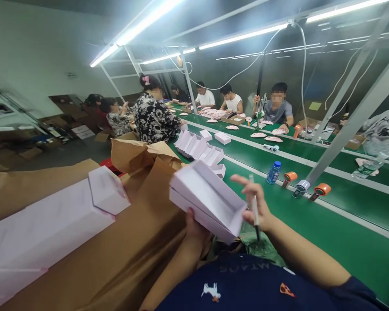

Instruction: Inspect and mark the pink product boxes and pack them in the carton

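Note:
My left hand (196, 226) grips a pale pink-white cardboard box (207, 203) from below, its thumb on the near side. The box is tilted, its shallow inside faces up, and it looks bare within. It seems to be two trays nested or stacked, slightly askew. At the box's right end is my right hand (259, 203), with a pen (256, 214) held between its fingers, the dark end pointing down. Its index finger is stretched out, and its thumb is at the box's edge. Part of my left hand is hidden under the box.
A row of similar white boxes (52, 229) lies on brown paper (142, 216) at left. More open boxes (197, 147) stand on the green belt (311, 229) ahead. A blue bottle (274, 172) and handheld fans (301, 188) line the right. Several people sit beyond; a metal post (343, 129) slants down.

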Action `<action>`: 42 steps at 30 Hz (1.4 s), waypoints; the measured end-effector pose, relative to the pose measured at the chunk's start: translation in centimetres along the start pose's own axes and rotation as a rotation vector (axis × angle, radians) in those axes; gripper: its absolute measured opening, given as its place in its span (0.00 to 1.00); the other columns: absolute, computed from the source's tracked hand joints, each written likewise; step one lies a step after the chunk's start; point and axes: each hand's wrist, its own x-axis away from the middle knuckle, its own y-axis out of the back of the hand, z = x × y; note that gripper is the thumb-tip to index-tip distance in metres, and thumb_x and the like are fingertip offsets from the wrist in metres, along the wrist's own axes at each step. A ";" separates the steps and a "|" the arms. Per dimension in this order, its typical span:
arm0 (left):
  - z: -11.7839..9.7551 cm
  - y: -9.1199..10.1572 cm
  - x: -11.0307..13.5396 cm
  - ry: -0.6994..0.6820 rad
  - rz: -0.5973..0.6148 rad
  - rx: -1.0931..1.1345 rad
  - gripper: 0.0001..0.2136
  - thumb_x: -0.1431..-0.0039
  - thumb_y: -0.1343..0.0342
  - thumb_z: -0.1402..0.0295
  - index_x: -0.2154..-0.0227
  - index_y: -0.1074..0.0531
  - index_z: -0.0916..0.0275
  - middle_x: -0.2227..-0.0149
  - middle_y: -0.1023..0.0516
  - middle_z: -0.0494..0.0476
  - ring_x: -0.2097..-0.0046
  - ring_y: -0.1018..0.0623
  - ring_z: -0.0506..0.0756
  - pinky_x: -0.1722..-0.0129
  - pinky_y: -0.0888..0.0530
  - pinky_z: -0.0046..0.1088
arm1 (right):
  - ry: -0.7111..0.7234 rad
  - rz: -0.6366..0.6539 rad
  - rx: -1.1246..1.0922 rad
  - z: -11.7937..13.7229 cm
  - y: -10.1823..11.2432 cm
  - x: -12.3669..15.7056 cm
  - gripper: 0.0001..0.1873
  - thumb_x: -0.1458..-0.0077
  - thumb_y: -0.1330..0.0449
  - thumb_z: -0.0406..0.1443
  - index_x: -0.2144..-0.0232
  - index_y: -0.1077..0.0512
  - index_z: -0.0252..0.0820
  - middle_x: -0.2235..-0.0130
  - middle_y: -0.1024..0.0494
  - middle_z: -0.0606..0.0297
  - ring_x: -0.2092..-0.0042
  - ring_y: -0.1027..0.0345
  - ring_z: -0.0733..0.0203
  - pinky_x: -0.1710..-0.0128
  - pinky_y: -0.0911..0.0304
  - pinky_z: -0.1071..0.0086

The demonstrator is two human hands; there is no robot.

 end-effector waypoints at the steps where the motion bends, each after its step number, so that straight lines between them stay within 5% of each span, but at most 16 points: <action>1: -0.5 -0.3 -0.2 -0.010 -0.091 0.066 0.36 0.65 0.36 0.34 0.59 0.22 0.58 0.59 0.18 0.58 0.55 0.21 0.65 0.56 0.22 0.43 | 0.041 0.215 0.077 -0.4 0.1 0.2 0.26 0.41 0.45 0.58 0.50 0.39 0.50 0.42 0.28 0.53 0.34 0.41 0.46 0.32 0.58 0.44; 3: -1.6 -0.6 -0.7 -0.026 -0.255 0.144 0.38 0.68 0.34 0.35 0.58 0.23 0.57 0.56 0.18 0.58 0.51 0.22 0.66 0.54 0.23 0.43 | 0.092 0.553 0.259 -1.3 0.8 1.0 0.16 0.38 0.42 0.48 0.52 0.31 0.49 0.51 0.20 0.58 0.39 0.34 0.50 0.31 0.64 0.46; 4: -2.2 -0.7 -1.0 -0.037 -0.289 0.144 0.38 0.70 0.32 0.36 0.57 0.23 0.56 0.55 0.19 0.57 0.49 0.23 0.66 0.53 0.24 0.42 | 0.091 0.613 0.347 -1.9 1.4 1.6 0.10 0.37 0.42 0.41 0.55 0.28 0.49 0.54 0.18 0.61 0.42 0.31 0.53 0.31 0.65 0.47; 7: -3.2 0.2 -1.0 -0.094 -0.235 0.076 0.39 0.68 0.27 0.43 0.49 0.27 0.49 0.48 0.21 0.55 0.41 0.26 0.63 0.47 0.27 0.38 | -0.077 0.585 0.562 -4.6 3.8 4.3 0.10 0.37 0.45 0.33 0.59 0.24 0.49 0.59 0.17 0.63 0.50 0.27 0.57 0.34 0.57 0.52; 12: -3.4 4.2 1.7 0.024 -0.008 -0.154 0.32 0.54 0.28 0.54 0.45 0.27 0.54 0.45 0.22 0.63 0.45 0.22 0.63 0.42 0.30 0.44 | -0.655 0.639 0.922 -10.3 7.5 11.4 0.14 0.37 0.48 0.35 0.59 0.22 0.45 0.60 0.17 0.55 0.51 0.25 0.49 0.38 0.48 0.48; 15: -3.8 7.0 4.6 0.017 -0.054 -0.215 0.26 0.49 0.30 0.55 0.48 0.23 0.56 0.49 0.19 0.63 0.48 0.20 0.61 0.44 0.28 0.41 | -0.747 0.713 0.931 -12.3 6.9 16.7 0.16 0.41 0.50 0.33 0.67 0.22 0.44 0.65 0.17 0.50 0.58 0.21 0.43 0.52 0.33 0.48; 19: -5.0 9.6 8.8 -0.055 -0.253 -0.200 0.22 0.45 0.33 0.55 0.49 0.23 0.55 0.49 0.19 0.61 0.48 0.21 0.60 0.45 0.28 0.39 | -0.703 0.812 0.872 -15.0 3.1 21.2 0.14 0.52 0.46 0.32 0.72 0.24 0.57 0.65 0.16 0.61 0.56 0.20 0.42 0.53 0.27 0.49; 22: -6.1 10.5 11.7 -0.135 -0.419 -0.234 0.23 0.47 0.32 0.54 0.50 0.23 0.57 0.49 0.19 0.63 0.49 0.20 0.61 0.46 0.27 0.39 | -0.628 0.864 0.838 -19.9 1.0 18.8 0.14 0.55 0.46 0.34 0.72 0.24 0.60 0.64 0.16 0.63 0.55 0.20 0.44 0.52 0.26 0.52; 26: -9.5 11.1 15.3 -0.442 -0.716 -0.553 0.23 0.49 0.33 0.52 0.52 0.22 0.59 0.54 0.18 0.64 0.54 0.20 0.62 0.49 0.26 0.41 | -0.603 0.779 0.934 -27.5 -2.0 7.6 0.22 0.46 0.56 0.42 0.61 0.24 0.49 0.57 0.18 0.48 0.47 0.26 0.31 0.44 0.43 0.29; 28: -12.8 11.4 17.4 -0.644 -0.923 -0.908 0.18 0.49 0.34 0.55 0.58 0.20 0.58 0.58 0.18 0.63 0.56 0.20 0.62 0.47 0.28 0.42 | -0.697 0.597 0.933 -29.1 -4.2 2.5 0.31 0.43 0.59 0.49 0.51 0.26 0.40 0.52 0.21 0.38 0.46 0.27 0.28 0.46 0.41 0.30; 30: -16.7 12.0 19.6 -0.765 -1.160 -1.276 0.13 0.51 0.35 0.58 0.65 0.19 0.58 0.60 0.18 0.65 0.53 0.21 0.65 0.41 0.32 0.46 | -0.728 0.482 0.807 -28.6 -6.1 -0.1 0.36 0.44 0.58 0.54 0.48 0.28 0.35 0.53 0.21 0.34 0.48 0.26 0.28 0.44 0.40 0.34; 32: -20.7 13.0 21.5 -0.759 -1.428 -1.516 0.15 0.49 0.39 0.59 0.61 0.21 0.61 0.56 0.20 0.70 0.47 0.24 0.70 0.39 0.36 0.54 | -0.666 0.474 0.657 -26.6 -7.5 0.2 0.32 0.45 0.55 0.55 0.51 0.28 0.41 0.54 0.19 0.40 0.47 0.26 0.30 0.40 0.45 0.35; 34: -23.6 14.4 22.8 -0.592 -1.774 -1.543 0.25 0.51 0.39 0.62 0.50 0.28 0.67 0.42 0.30 0.81 0.39 0.33 0.77 0.40 0.39 0.63 | -0.583 0.511 0.550 -24.3 -8.2 2.7 0.24 0.46 0.52 0.55 0.57 0.27 0.52 0.53 0.18 0.50 0.45 0.27 0.32 0.37 0.49 0.35; 36: -24.8 15.4 23.4 -0.315 -1.983 -1.437 0.32 0.54 0.37 0.64 0.45 0.34 0.72 0.36 0.42 0.89 0.36 0.38 0.83 0.46 0.37 0.69 | -0.569 0.518 0.481 -22.7 -8.0 6.4 0.19 0.47 0.51 0.56 0.64 0.28 0.59 0.55 0.17 0.57 0.47 0.26 0.31 0.41 0.46 0.31; 39: -23.7 15.5 23.5 -0.113 -1.978 -1.514 0.32 0.52 0.38 0.62 0.45 0.35 0.73 0.39 0.39 0.91 0.40 0.36 0.89 0.53 0.34 0.72 | -0.684 0.468 0.419 -22.2 -5.9 11.9 0.16 0.54 0.49 0.58 0.71 0.29 0.63 0.62 0.16 0.58 0.52 0.24 0.26 0.48 0.43 0.25; 42: -21.4 14.0 23.2 -0.234 -1.835 -1.747 0.31 0.49 0.40 0.60 0.45 0.33 0.76 0.47 0.32 0.89 0.45 0.29 0.87 0.53 0.31 0.68 | -0.781 0.392 0.416 -22.5 -2.2 15.6 0.14 0.63 0.45 0.58 0.75 0.30 0.65 0.66 0.16 0.58 0.57 0.24 0.22 0.53 0.41 0.22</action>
